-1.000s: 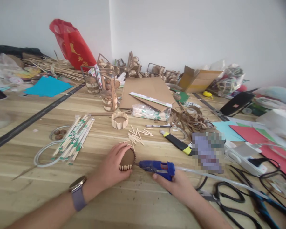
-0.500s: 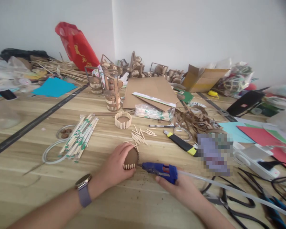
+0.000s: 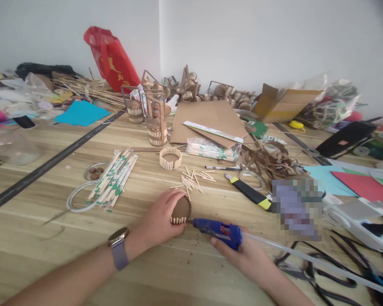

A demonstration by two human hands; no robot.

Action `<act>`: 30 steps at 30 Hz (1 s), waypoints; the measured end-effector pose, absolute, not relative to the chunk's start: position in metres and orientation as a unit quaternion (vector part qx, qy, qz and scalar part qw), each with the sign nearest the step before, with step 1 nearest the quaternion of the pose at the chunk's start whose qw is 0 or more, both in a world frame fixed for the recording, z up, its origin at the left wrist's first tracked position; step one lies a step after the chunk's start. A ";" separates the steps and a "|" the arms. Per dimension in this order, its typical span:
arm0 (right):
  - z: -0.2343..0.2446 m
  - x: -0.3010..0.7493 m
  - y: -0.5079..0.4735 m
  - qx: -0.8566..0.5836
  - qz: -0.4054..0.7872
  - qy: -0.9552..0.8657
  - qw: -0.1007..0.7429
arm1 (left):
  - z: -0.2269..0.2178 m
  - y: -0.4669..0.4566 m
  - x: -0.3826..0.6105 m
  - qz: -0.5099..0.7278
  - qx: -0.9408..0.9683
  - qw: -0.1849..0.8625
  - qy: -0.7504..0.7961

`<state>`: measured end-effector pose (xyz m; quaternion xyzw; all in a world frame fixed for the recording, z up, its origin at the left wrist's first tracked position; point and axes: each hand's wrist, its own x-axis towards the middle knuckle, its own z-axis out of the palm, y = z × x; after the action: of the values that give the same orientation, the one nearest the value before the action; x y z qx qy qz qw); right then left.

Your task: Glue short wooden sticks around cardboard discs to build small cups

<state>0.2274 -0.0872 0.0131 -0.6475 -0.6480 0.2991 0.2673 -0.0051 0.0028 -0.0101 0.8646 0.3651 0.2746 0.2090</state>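
Observation:
My left hand (image 3: 162,215) is wrapped round a brown cardboard disc (image 3: 181,208) with short wooden sticks standing along part of its near edge. A blue hot glue gun (image 3: 217,231) is gripped in my right hand (image 3: 247,255), a long clear glue stick (image 3: 293,251) trailing from its back. The gun's nozzle points at the disc's right edge, by the last stick; whether it touches, I cannot tell. Just beyond lie loose short sticks (image 3: 191,180). Behind them stands a ring of upright sticks on a round base (image 3: 170,159).
Wrapped chopsticks (image 3: 116,180) and a wire coil (image 3: 79,197) lie at left. To the right are a utility knife (image 3: 250,193), scissors (image 3: 311,272) and a white power strip (image 3: 354,219). Small lidded buckets (image 3: 156,129) and flat cardboard (image 3: 207,117) stand or lie behind.
The whole view has shifted slightly, so things appear further right. My hands keep the same hold on the disc and the glue gun, with the nozzle still at the disc's edge.

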 end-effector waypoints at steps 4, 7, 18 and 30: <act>0.017 0.224 -0.088 -0.646 0.307 -0.648 0.260 | -0.011 0.004 -0.005 0.275 0.867 0.205 0.362; 0.017 0.224 -0.088 -0.646 0.301 -0.649 0.267 | -0.012 0.004 -0.005 0.277 0.868 0.202 0.359; 0.011 0.224 -0.088 -0.659 0.269 -0.650 0.265 | -0.013 0.003 -0.005 0.280 0.866 0.206 0.359; 0.013 0.224 -0.087 -0.647 0.263 -0.667 0.258 | -0.013 0.004 -0.005 0.274 0.866 0.208 0.362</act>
<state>0.2236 -0.0868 0.0129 -0.6472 -0.6671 0.2632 0.2584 -0.0049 0.0037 -0.0125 0.8664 0.3619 0.2742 0.2078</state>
